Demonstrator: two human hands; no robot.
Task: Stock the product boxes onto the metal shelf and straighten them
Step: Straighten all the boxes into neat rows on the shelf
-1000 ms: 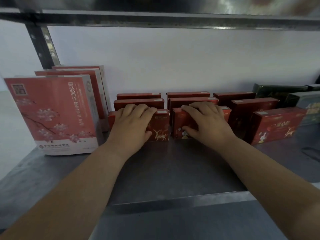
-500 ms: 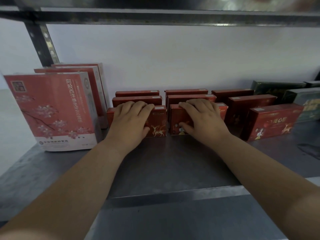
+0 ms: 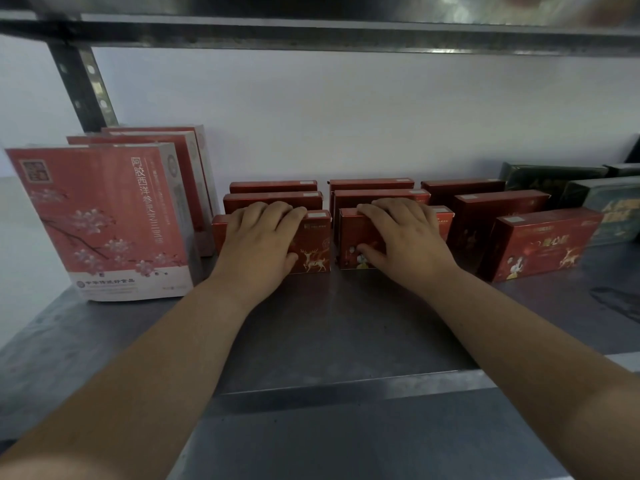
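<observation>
L hand (image 3: 259, 244) grips L box (image 3: 313, 252), fingers curled over top; R hand (image 3: 407, 244) likewise grips R box (image 3: 349, 235). Both upright.

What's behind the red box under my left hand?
Two more red boxes stand behind it. Only their tops show; the front box and left hand cover their fronts.

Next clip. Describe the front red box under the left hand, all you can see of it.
The front red box is a small glossy carton, cardboard by the look, with a gold deer on its face and a pale label on its top. It stands upright on the metal shelf, first in a row of three alike. The left hand grips it, fingers curled over the top edge, thumb on the face. A narrow gap parts it from the neighbouring red box.
</observation>
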